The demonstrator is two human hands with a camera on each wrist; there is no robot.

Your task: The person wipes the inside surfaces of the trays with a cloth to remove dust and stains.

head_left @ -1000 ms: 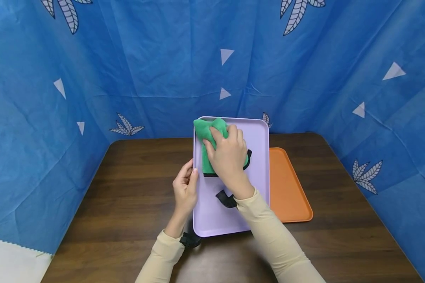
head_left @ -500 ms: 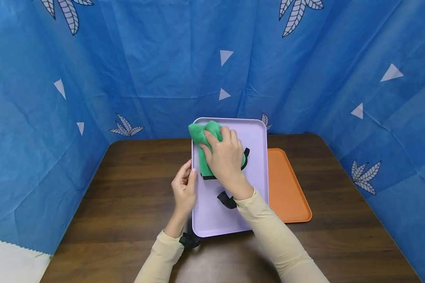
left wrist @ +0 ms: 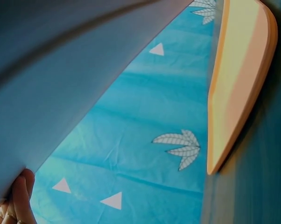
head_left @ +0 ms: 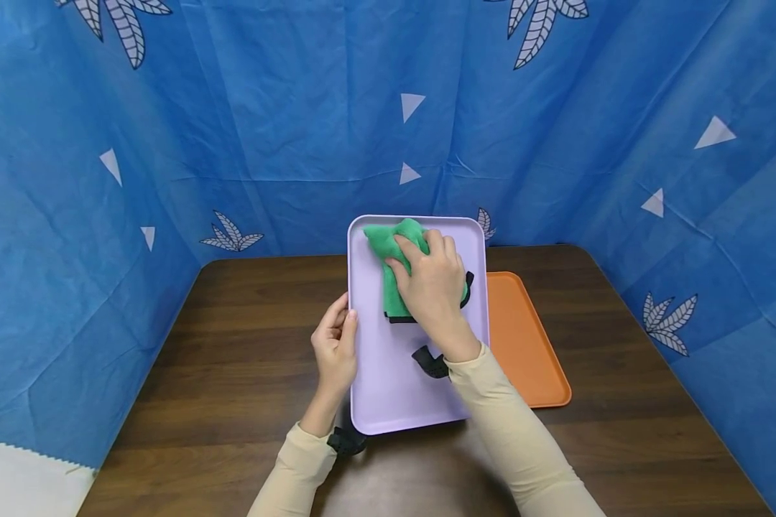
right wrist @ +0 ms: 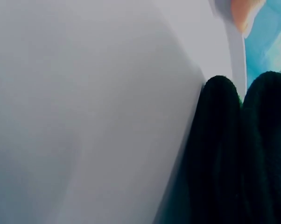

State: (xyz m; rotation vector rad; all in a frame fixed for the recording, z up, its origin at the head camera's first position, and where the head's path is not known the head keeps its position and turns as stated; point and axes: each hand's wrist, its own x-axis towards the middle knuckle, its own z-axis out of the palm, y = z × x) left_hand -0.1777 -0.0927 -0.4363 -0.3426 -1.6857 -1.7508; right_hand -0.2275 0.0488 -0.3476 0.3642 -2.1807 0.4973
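In the head view my left hand grips the left rim of a lilac tray, thumb on the front and fingers behind. The tray is held raised and tilted, its inner face towards me. My right hand holds a bunched green cloth against the tray's upper part. Dark edging shows along the cloth's lower side. The left wrist view catches the tray's underside and the left fingers at its edge. Up close in the right wrist view, dark folds of cloth lie along the tray's inner face.
An orange tray lies on the brown wooden table, partly behind the lilac one. Blue curtain surrounds the table at the back and sides. Black wrist straps show at both wrists.
The right hand slid the green cloth left to the tray's rim, then back right across its face. The lilac tray has shifted slightly left; the left hand keeps its grip.
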